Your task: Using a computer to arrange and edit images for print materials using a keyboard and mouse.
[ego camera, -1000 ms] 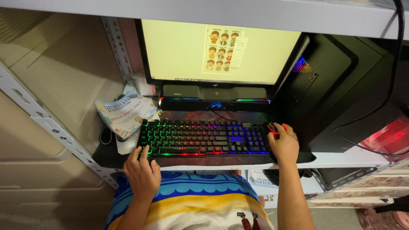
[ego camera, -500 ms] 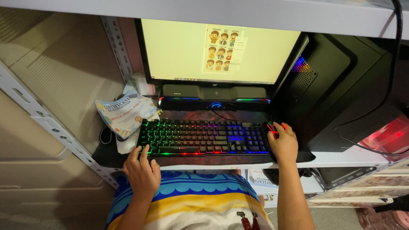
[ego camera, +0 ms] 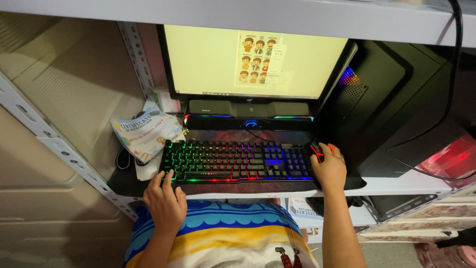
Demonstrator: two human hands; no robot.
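Head view: left hand (ego camera: 165, 204) rests at the near left corner of the backlit keyboard (ego camera: 238, 161), fingers loosely spread, one fingertip on the bottom key row, nothing gripped. Right hand (ego camera: 328, 167) lies just right of the keyboard, fingers curved down over a mouse (ego camera: 316, 149) with red lighting; most of the mouse is hidden beneath the palm. Keyboard sits on a dark desk mat (ego camera: 233, 135) on the shelf. Behind it: a black speaker bar (ego camera: 250, 113) and a monitor (ego camera: 255, 62) displaying a pale page with cartoon figures. Left of the keyboard, a printed certificate (ego camera: 146, 133) lies curled. Right: a black computer case (ego camera: 391, 104) with coloured internal lighting.
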